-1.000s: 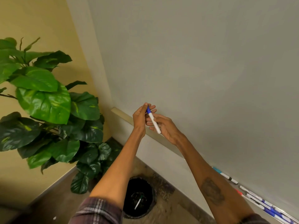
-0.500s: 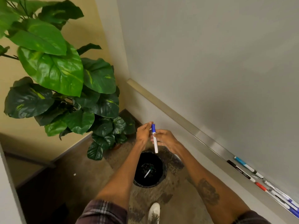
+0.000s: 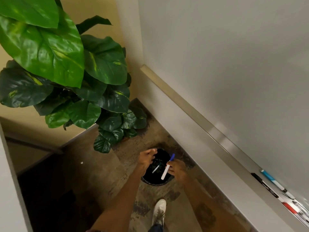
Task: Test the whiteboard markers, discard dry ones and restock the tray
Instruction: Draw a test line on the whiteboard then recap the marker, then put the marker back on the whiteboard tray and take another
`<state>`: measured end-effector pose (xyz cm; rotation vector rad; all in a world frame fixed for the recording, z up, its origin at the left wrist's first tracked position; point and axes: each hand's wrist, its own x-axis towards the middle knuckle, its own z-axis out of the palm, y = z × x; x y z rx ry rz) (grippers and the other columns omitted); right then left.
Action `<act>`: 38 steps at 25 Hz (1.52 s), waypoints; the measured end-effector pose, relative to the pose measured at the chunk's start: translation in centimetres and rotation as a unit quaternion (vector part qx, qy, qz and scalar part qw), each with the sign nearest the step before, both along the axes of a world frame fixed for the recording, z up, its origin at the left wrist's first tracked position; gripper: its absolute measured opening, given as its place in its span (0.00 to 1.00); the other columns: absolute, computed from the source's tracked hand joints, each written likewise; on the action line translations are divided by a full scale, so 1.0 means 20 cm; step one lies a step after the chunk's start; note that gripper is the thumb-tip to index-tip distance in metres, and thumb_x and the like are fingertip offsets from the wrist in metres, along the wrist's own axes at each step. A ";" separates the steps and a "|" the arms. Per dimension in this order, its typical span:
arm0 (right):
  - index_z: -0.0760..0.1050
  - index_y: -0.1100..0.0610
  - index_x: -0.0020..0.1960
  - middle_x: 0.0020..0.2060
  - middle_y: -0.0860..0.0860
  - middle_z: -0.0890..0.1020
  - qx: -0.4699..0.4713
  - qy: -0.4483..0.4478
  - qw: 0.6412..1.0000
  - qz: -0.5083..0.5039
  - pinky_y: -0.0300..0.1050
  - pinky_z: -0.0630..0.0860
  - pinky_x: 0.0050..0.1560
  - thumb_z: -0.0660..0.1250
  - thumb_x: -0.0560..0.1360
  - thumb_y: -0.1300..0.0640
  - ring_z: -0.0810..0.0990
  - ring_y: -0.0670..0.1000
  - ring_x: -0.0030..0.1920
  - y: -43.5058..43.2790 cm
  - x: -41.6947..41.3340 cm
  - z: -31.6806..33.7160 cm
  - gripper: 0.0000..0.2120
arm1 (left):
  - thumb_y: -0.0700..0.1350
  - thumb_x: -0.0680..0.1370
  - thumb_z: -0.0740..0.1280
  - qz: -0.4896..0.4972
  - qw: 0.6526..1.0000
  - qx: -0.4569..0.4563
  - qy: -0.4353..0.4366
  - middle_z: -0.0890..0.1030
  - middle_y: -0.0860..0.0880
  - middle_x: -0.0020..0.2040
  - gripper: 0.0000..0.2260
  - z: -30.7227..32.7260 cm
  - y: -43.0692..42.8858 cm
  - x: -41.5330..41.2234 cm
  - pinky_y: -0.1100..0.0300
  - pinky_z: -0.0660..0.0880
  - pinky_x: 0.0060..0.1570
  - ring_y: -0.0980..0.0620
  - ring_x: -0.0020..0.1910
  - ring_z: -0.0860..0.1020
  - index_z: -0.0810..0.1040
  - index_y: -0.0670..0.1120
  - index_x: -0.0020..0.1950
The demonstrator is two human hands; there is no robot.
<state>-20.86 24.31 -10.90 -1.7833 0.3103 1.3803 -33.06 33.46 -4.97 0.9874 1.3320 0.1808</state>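
As I look down through the head camera, I see a large plant [image 3: 66,64] with broad glossy green leaves filling the left side, standing in the corner against a tan wall. To its right, low in the view, the left grip [image 3: 147,158] hangs over the left edge of a round black waste bin [image 3: 150,180] on the mottled brown floor [image 3: 100,181]; its fingers are loosely curled and I can see nothing in them. Inside the bin lies a discarded marker [image 3: 155,169], pale-bodied and slanted. Just right of that, the right grip [image 3: 177,169] pinches a blue-capped marker [image 3: 167,168] around the middle of its white barrel, holding it tilted above the bin's mouth with the cap at the upper end. Below the bin, a white shoe [image 3: 159,210] stands on the floor. Further right, a long metal tray [image 3: 217,136] runs diagonally under the whiteboard [image 3: 234,56], which fills the upper right. At the tray's lower right end lie a black marker [image 3: 265,185], a light blue marker [image 3: 270,179] beside it, and a red marker [image 3: 288,207] nearer the corner, where more markers blur together
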 end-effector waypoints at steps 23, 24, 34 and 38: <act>0.74 0.69 0.63 0.57 0.66 0.80 0.107 -0.032 0.989 -0.095 0.52 0.77 0.59 0.66 0.77 0.68 0.80 0.64 0.59 -0.25 0.25 0.31 0.14 | 0.45 0.82 0.64 -0.130 0.989 0.068 -0.002 0.83 0.47 0.57 0.12 0.05 -0.21 0.34 0.61 0.75 0.44 0.51 0.51 0.80 0.82 0.43 0.61; 0.75 0.68 0.62 0.56 0.65 0.81 0.115 -0.047 0.987 -0.106 0.52 0.78 0.59 0.67 0.77 0.68 0.81 0.63 0.58 -0.31 0.30 0.35 0.14 | 0.45 0.82 0.64 -0.144 0.987 0.071 -0.008 0.83 0.47 0.56 0.11 0.06 -0.27 0.41 0.62 0.75 0.43 0.51 0.51 0.81 0.82 0.43 0.60; 0.77 0.60 0.59 0.53 0.59 0.83 0.081 -0.216 0.943 -0.239 0.47 0.81 0.50 0.66 0.78 0.64 0.83 0.56 0.47 -1.20 0.76 0.39 0.10 | 0.43 0.82 0.65 -0.295 0.949 0.101 -0.050 0.82 0.46 0.61 0.12 0.21 -0.95 1.01 0.61 0.78 0.52 0.46 0.56 0.81 0.81 0.42 0.63; 0.73 0.61 0.66 0.52 0.56 0.80 0.037 -0.291 0.916 -0.272 0.44 0.80 0.47 0.63 0.80 0.63 0.81 0.55 0.46 -1.46 0.87 0.39 0.14 | 0.44 0.81 0.66 -0.323 0.937 0.110 -0.074 0.80 0.45 0.63 0.14 0.21 -1.14 1.17 0.60 0.77 0.52 0.46 0.56 0.81 0.79 0.43 0.66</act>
